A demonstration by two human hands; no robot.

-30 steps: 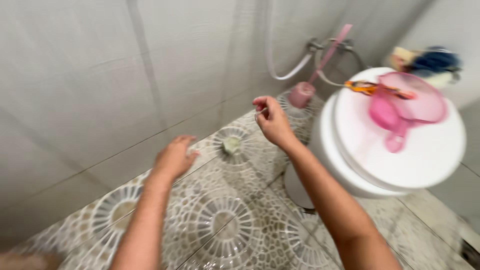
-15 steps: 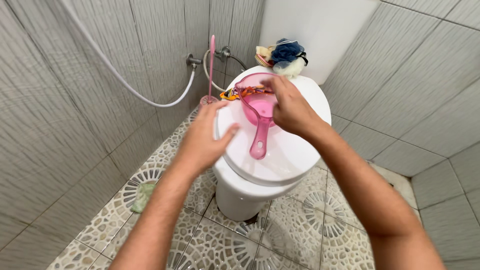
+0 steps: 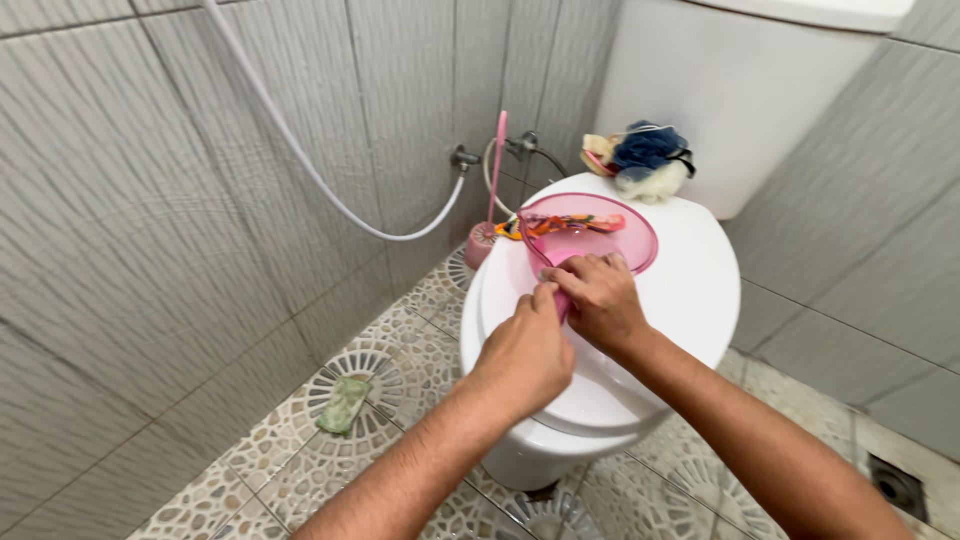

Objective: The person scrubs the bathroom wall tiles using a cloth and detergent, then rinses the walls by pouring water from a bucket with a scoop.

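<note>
Under both hands [image 3: 565,325], pink dipper [image 3: 600,232] on toilet lid [image 3: 690,290].

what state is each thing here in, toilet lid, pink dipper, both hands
toilet lid: shut, dipper lying on it
pink dipper: upright, orange packet across its rim
right hand: closed on dipper handle
left hand: fingertips at the handle
toilet brush: upright in holder

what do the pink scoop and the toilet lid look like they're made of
Pink scoop: probably translucent plastic, since the lid shows faintly through its glossy bowl. Toilet lid: smooth, glossy white, likely hard plastic, though ceramic cannot be ruled out by look alone.
</note>
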